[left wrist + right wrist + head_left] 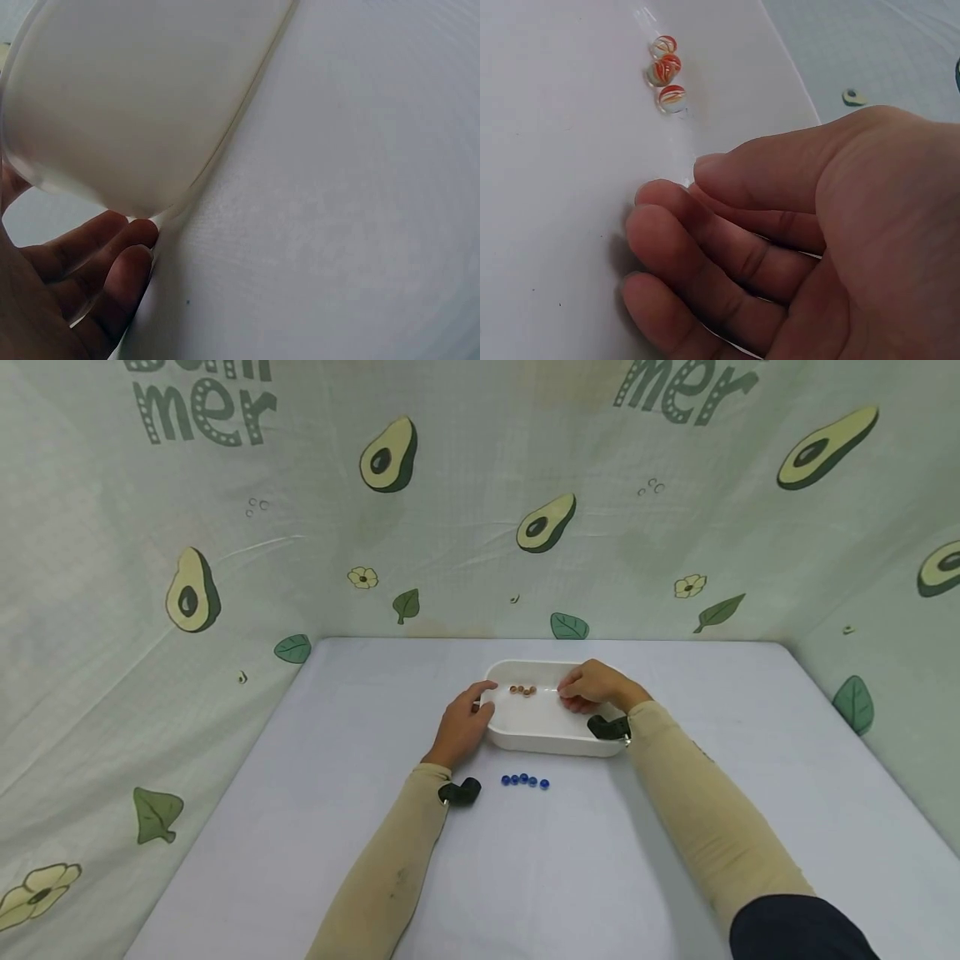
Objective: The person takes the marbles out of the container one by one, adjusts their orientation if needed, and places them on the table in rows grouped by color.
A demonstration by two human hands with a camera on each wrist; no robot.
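Note:
A white rectangular tray (555,745) with raised walls stands on the table between my hands. My left hand (462,724) holds its left end, thumb and forefinger over the rim; in the left wrist view the other fingertips (135,262) touch low on the outer wall. Over the tray's right half is my right hand (592,683), fingers curled and thumb tip close to the forefinger. Whether anything sits between them is hidden. Several clear glass marbles with orange swirls (672,98) lie grouped against the tray's far wall, left of the right hand's fingertips.
In front of the tray, several blue marbles (524,779) lie in a short row on the white tablecloth (570,860). A cloth backdrop (465,527) with printed avocados hangs behind the table. Dark wrist cameras (460,792) jut inward from the sleeves.

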